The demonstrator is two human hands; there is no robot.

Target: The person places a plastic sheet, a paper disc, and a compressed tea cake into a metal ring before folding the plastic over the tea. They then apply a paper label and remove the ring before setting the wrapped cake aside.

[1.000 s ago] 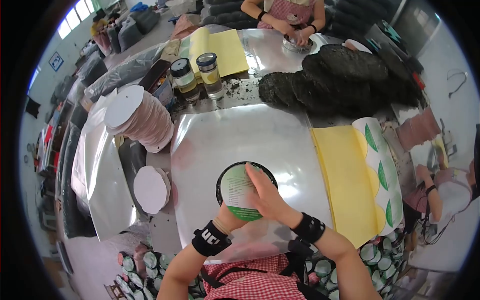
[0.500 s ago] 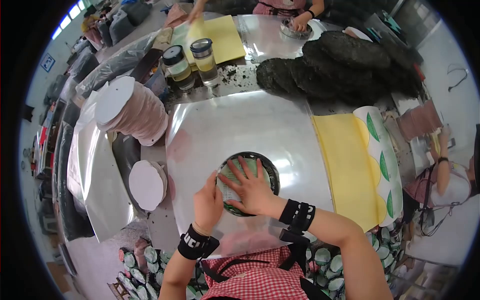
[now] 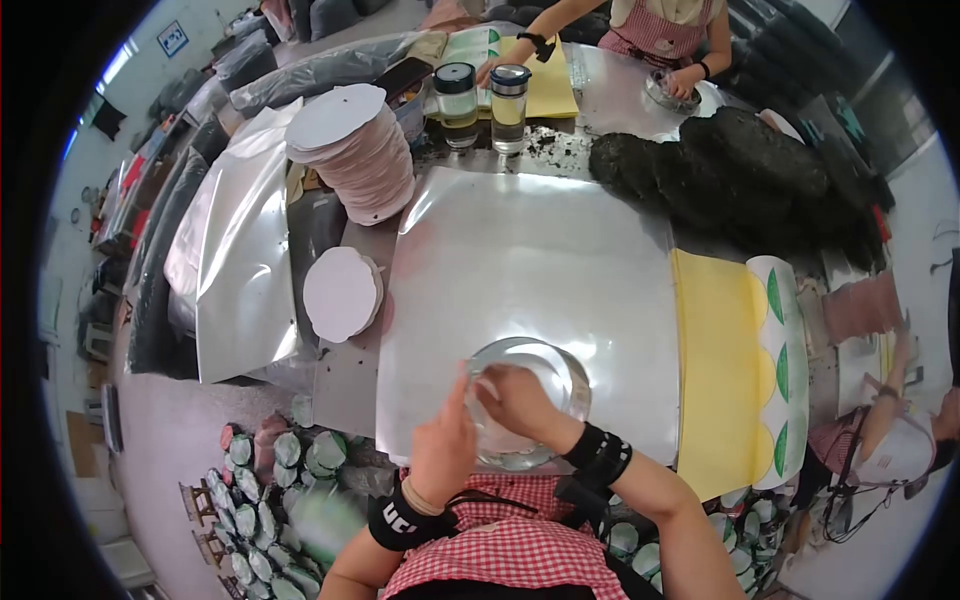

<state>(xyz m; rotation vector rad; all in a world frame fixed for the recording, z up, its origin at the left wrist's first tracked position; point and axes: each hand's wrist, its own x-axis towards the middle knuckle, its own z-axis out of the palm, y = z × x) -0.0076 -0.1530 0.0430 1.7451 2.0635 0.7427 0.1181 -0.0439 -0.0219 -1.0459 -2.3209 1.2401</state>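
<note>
A shiny round ring or dish (image 3: 578, 390) rests on the metal sheet (image 3: 530, 260) near its front edge. Curled over its inside, my right hand (image 3: 525, 405) is closed, and anything in its fingers is hidden. My left hand (image 3: 445, 450) is at the ring's left side with one finger stretched up along the rim. Its other fingers are partly hidden. A blurred green-and-white round packet (image 3: 330, 525) shows left of my left forearm, above a heap of wrapped round packets (image 3: 262, 530) on the floor.
Yellow sheets (image 3: 715, 370) and a green-leaf label strip (image 3: 782, 375) lie right. Dark round slabs (image 3: 720, 180) are heaped behind. At left stand a stack of pale paper discs (image 3: 365, 155) and a smaller one (image 3: 340, 295). Two jars (image 3: 508, 110) stand behind; a co-worker (image 3: 660, 30) works opposite.
The green packet under my right palm is gone from the ring, and a blurred one appears at lower left. My right hand went from spread to curled. The view has shifted left.
</note>
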